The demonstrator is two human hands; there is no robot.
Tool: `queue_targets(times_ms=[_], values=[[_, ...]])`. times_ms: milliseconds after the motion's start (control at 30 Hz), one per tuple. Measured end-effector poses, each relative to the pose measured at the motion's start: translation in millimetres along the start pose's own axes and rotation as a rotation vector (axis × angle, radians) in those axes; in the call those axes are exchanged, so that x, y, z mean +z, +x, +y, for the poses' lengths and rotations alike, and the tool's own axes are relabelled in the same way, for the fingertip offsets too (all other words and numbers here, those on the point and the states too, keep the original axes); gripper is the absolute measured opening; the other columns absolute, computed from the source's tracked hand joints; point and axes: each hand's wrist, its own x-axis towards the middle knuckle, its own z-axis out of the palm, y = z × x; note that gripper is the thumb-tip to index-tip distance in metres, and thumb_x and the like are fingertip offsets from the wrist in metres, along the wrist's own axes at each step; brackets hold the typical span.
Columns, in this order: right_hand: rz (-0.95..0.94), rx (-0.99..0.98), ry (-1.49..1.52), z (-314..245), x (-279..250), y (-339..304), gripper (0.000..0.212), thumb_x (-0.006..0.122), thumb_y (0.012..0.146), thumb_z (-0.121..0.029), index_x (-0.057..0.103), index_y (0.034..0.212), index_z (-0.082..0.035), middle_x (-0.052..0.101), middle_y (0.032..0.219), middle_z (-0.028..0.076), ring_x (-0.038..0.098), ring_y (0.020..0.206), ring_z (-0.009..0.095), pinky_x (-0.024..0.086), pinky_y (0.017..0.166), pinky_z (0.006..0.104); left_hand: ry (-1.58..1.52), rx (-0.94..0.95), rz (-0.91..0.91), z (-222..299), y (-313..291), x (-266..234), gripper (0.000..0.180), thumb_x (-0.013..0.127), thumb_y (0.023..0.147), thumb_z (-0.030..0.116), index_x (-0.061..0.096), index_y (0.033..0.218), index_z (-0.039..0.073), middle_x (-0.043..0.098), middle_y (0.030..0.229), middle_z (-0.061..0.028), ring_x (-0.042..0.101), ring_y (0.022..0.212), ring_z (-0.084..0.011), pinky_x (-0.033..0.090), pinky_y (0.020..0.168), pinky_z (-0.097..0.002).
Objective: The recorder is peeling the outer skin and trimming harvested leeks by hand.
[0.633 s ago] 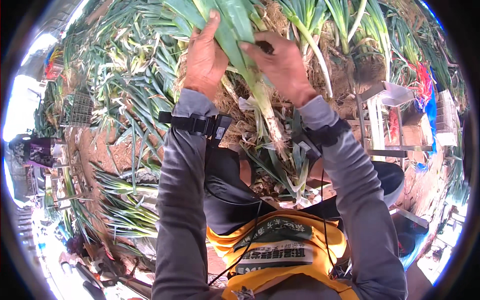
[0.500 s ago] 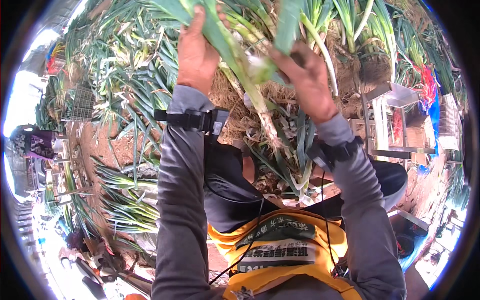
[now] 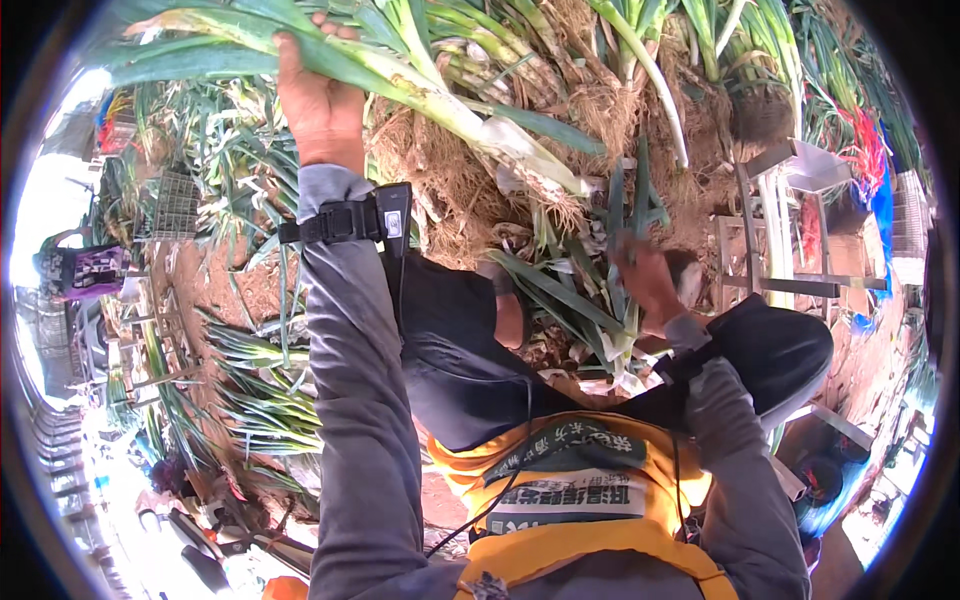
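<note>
Far up at the left, the left hand [image 3: 318, 105] was closed around the green leaves of a long leek [image 3: 440, 100], holding it out so its white stalk and rooty end ran right, over a heap of dry roots and straw [image 3: 450, 185]. Lower right, the right hand [image 3: 650, 285] was clenched on a bunch of stripped green leaves [image 3: 590, 300] just above the dark-trousered knees; exactly how tight the fingers sat could not be told, since leaves covered them. Risk as judged: held only by its leaves, the leek could slip or tear, its heavy root end dropping into the heap; loose leaves might also scatter over the lap. More leeks [image 3: 250, 390] lay in rows on the bare soil at the left, well apart from both hands. Labels and signs: a yellow-orange vest [image 3: 560, 500] near the bottom carried a dark green curved band and a pale rectangular patch, both printed. A black strap with a small device [image 3: 350, 218] wrapped the left wrist. At far right stood a grey metal frame [image 3: 790, 230] beside red and blue sheeting [image 3: 875, 170].
</note>
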Motion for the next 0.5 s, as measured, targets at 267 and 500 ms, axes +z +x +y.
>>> queue_targets(times_ms=[267,500], values=[[0.139,-0.515,-0.5,-188.1,-34.1,72.2,0.042,0.063,0.093,-0.04,0.061,0.11,-0.001,0.069,0.101,0.014,0.07,0.075,0.034,0.057,0.068,0.044,-0.127,-0.099,-0.074,-12.0,13.4,-13.7,0.045,0.059,0.098,0.034,0.048,0.115,-0.006,0.054,0.099,-0.0129,0.053,0.091,-0.0248,0.049,0.089,-0.0388],[0.313,-0.781,-0.577,-84.9,9.6,31.2,0.013,0.058,0.088,-0.013,0.062,0.099,-0.008,0.063,0.082,0.01,0.064,0.056,0.025,0.049,0.048,0.0399,0.09,-0.041,-0.037,-19.5,8.9,-4.8,0.039,0.057,0.099,0.033,0.046,0.119,0.001,0.057,0.098,-0.0146,0.053,0.086,-0.0239,0.049,0.083,-0.0376]])
